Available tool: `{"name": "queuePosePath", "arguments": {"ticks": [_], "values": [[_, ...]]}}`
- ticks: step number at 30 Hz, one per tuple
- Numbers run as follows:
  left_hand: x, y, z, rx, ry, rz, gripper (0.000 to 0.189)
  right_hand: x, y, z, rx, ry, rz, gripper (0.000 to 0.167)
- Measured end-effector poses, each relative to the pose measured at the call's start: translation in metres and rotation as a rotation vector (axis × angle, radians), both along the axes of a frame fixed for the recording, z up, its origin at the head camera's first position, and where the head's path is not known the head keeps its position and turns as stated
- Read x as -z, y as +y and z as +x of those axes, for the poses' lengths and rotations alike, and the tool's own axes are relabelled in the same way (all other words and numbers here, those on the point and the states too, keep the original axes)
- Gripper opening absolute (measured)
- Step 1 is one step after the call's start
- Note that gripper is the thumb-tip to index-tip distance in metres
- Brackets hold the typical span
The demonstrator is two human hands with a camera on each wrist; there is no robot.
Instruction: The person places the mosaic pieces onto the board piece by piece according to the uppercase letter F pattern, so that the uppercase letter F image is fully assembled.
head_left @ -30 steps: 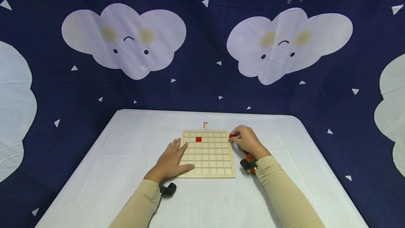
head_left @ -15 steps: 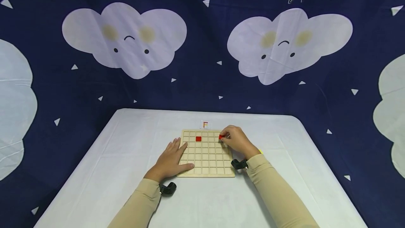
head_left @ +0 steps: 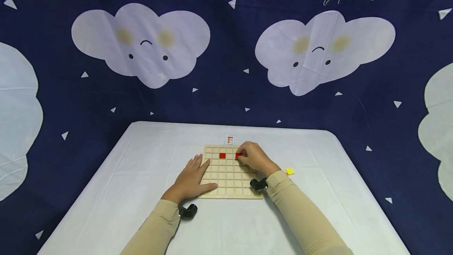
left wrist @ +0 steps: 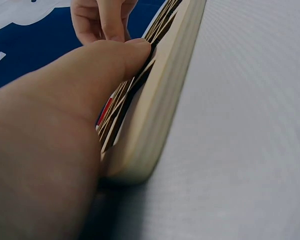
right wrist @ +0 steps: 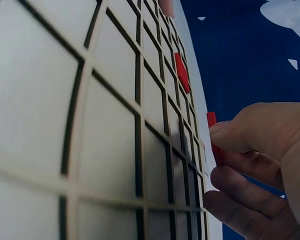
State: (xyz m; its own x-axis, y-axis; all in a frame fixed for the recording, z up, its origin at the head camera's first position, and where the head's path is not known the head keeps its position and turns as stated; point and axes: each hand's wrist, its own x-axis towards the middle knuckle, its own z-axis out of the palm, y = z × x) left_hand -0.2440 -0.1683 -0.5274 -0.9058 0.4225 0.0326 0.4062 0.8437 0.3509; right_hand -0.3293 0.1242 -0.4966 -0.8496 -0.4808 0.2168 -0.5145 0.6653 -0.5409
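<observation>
A wooden grid board [head_left: 233, 184] lies on the white table. My left hand [head_left: 190, 178] rests along its left edge, fingers spread and thumb laid over the near corner, as the left wrist view also shows. Between thumb and fingers my right hand [head_left: 255, 156] pinches a red square tile [right wrist: 212, 120]; the right wrist view has it raised a little off the grid. Another red square tile [head_left: 222, 155] sits in a cell of the second row from the far edge, left of the pinched tile.
Beyond the board's far edge lies a small printed pattern card [head_left: 230, 140]. A yellow tile [head_left: 290, 171] shows beside the right wrist, with a bit of orange next to it, partly covered by the sleeve. A dark blue cloth with clouds [head_left: 226, 50] hangs behind the table.
From right of the board, my right hand has carried the red tile leftward over the grid's second row. The yellow tile has come into view behind it. My left hand has stayed put.
</observation>
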Motion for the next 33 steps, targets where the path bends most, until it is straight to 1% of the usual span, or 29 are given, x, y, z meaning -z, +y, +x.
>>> {"name": "queuePosePath", "arguments": {"ticks": [3, 8, 13, 20, 27, 33], "values": [[0.000, 0.000, 0.000, -0.002, -0.004, -0.008, 0.107, 0.000, -0.006, -0.002, -0.019, 0.021, 0.004, 0.011], [0.002, 0.000, 0.000, -0.003, 0.005, 0.005, 0.106, 0.001, -0.013, -0.007, -0.046, 0.050, 0.013, 0.012], [0.002, 0.000, 0.000, -0.010, 0.002, 0.005, 0.107, 0.004, -0.018, -0.011, -0.051, 0.036, 0.017, 0.011], [0.001, 0.000, 0.001, -0.005, 0.007, 0.007, 0.107, 0.004, -0.025, -0.012, -0.054, 0.027, 0.037, 0.012], [0.005, 0.000, -0.001, 0.002, 0.020, 0.000, 0.106, 0.008, -0.030, -0.014, -0.045, 0.015, 0.057, 0.011], [0.006, -0.001, -0.002, 0.004, 0.024, 0.000, 0.106, 0.007, -0.033, -0.015, -0.040, 0.014, 0.072, 0.013]]}}
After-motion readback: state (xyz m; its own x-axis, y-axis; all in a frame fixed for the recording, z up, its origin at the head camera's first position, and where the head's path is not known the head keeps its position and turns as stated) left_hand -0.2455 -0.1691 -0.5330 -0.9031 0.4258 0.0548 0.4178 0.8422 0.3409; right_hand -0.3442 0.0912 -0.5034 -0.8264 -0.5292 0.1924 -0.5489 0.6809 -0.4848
